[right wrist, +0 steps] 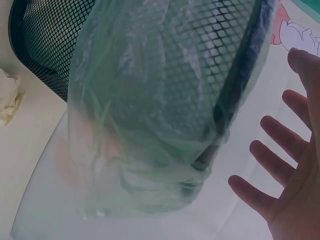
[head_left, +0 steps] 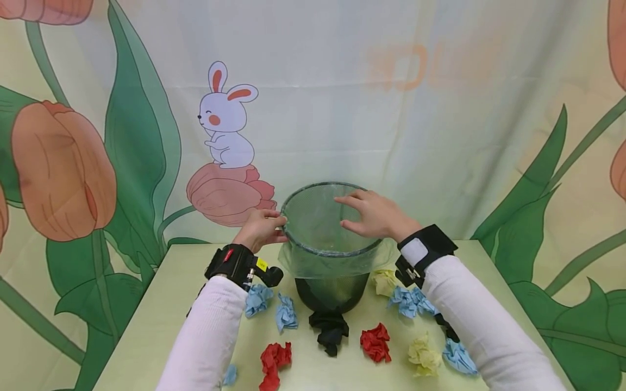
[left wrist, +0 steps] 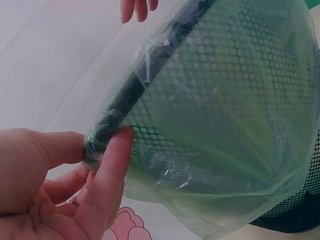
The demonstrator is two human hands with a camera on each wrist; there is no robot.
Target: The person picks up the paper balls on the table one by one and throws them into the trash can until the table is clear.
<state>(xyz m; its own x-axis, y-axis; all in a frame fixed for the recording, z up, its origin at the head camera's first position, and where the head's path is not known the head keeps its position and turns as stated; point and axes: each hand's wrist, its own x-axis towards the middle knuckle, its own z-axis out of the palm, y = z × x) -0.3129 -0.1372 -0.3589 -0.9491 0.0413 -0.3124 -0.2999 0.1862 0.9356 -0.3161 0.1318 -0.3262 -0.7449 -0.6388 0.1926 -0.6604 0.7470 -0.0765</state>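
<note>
A black mesh wastebasket (head_left: 332, 293) stands on the table, lined with a thin green plastic bag (head_left: 323, 266) whose edge is folded down over the rim. With thumb and fingers my left hand (head_left: 260, 230) pinches the lined rim on its left side. The left wrist view shows that thumb at the rim and the fingers of the hand (left wrist: 65, 185) against the bag's outside. My right hand (head_left: 374, 214) hovers over the right part of the opening, fingers spread and holding nothing. From the right wrist, the same hand (right wrist: 295, 165) appears apart from the rim.
Crumpled paper balls lie around the basket: black (head_left: 330, 331), red (head_left: 375, 343), another red (head_left: 275, 361), blue (head_left: 286, 312), yellow (head_left: 424, 354) and several more. A printed cloth backdrop (head_left: 313, 108) with a rabbit and tulips hangs behind the table (head_left: 161, 315).
</note>
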